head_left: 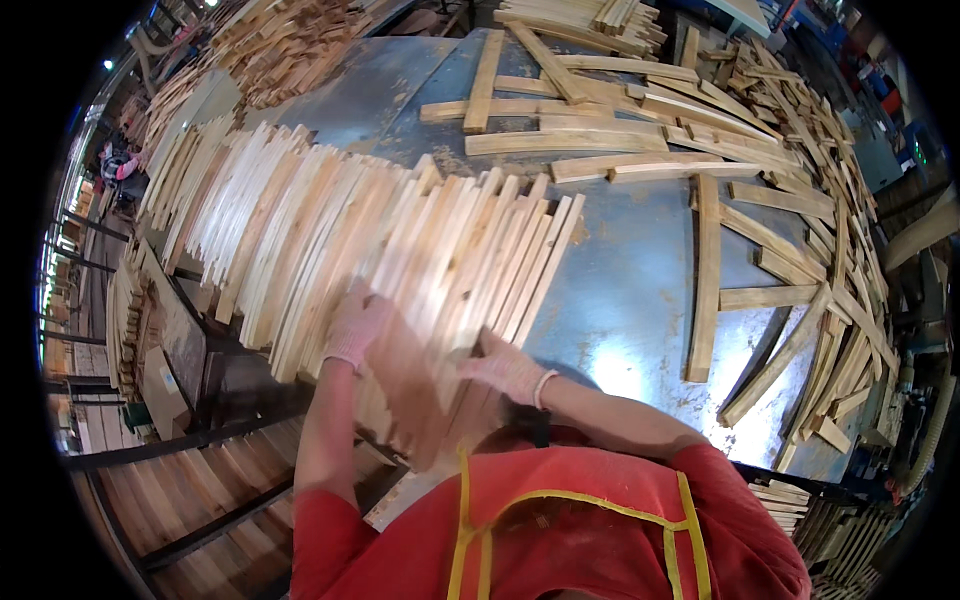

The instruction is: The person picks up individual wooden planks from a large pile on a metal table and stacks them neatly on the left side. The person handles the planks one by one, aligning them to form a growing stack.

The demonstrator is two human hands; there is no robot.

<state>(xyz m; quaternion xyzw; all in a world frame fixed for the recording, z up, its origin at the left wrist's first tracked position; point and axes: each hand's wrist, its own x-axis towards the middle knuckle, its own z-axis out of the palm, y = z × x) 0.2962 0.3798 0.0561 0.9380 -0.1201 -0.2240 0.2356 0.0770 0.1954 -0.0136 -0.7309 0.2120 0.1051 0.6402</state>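
A long row of narrow wooden slats, packed side by side, runs from the far left toward my body. At its near end my two gloved hands are on either side of a bunch of slats, whose near ends are smeared by motion. My left hand presses on the left of this bunch, its fingers curled on the wood. On the right side, my right hand grips with the thumb on top; its other fingers are partly hidden. Both hands wear pale pink gloves.
A blue-grey metal table carries the row. Loose, crisscrossed wooden strips lie across its right and far sides. More pieces are heaped at the far left. Below left stands a dark-framed rack of boards; a hose hangs at the right.
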